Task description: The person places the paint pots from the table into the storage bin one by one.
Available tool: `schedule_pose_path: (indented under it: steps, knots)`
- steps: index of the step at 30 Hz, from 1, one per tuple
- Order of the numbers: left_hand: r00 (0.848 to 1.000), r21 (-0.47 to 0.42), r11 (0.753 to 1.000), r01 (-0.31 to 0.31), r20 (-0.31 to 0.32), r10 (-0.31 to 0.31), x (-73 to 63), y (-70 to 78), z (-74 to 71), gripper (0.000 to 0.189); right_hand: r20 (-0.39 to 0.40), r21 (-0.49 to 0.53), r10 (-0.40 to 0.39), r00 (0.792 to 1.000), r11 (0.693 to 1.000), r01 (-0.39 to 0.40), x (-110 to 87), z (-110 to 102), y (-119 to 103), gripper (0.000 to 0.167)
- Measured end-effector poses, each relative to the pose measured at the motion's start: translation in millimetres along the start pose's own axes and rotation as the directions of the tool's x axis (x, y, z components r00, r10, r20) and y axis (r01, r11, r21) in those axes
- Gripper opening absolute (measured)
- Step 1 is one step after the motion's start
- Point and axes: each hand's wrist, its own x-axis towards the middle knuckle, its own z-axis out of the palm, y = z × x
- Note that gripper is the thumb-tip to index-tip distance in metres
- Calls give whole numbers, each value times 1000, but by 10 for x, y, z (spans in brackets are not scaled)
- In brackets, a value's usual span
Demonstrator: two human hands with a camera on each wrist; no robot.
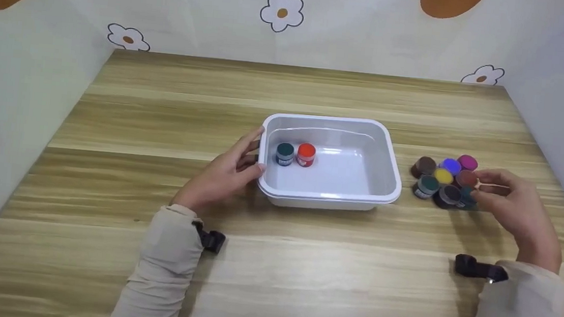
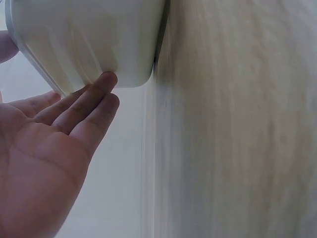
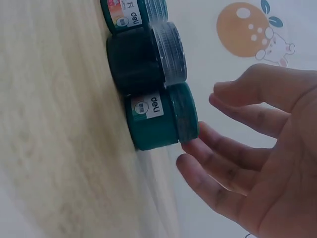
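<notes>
A white plastic tub (image 1: 327, 197) stands on the wooden table, holding a dark green paint jar (image 1: 285, 153) and a red paint jar (image 1: 306, 154) near its left end. My left hand (image 1: 221, 176) rests against the tub's left side. In the left wrist view its nearly straight fingers (image 2: 86, 106) touch the outer wall, with the thumb by the rim. To the right, my right hand (image 1: 520, 202) reaches to a cluster of paint jars, fingertips close to a reddish-brown jar (image 1: 467, 179). In the right wrist view its spread fingers are right at a teal jar's lid (image 3: 185, 113).
The cluster also has brown (image 1: 423, 167), blue (image 1: 451, 166), magenta (image 1: 467, 162), yellow (image 1: 444, 176), green (image 1: 426, 185) and black (image 1: 448, 195) jars, packed close together. Patterned wall sheets (image 1: 344, 31) enclose the table's back and sides.
</notes>
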Motion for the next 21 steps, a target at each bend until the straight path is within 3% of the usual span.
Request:
schedule_pose_path:
  steps: [6,21]
  knots:
    - [1000,18,1000,16,-8,-15,-8,-2,-1,72,95,-28,-9,995,1000,11,17,12,71,51]
    - [1000,25,999,27,-1,-27,-14,-4,-15,72,54,-25,-57,997,998,58,-4,24,129,44]
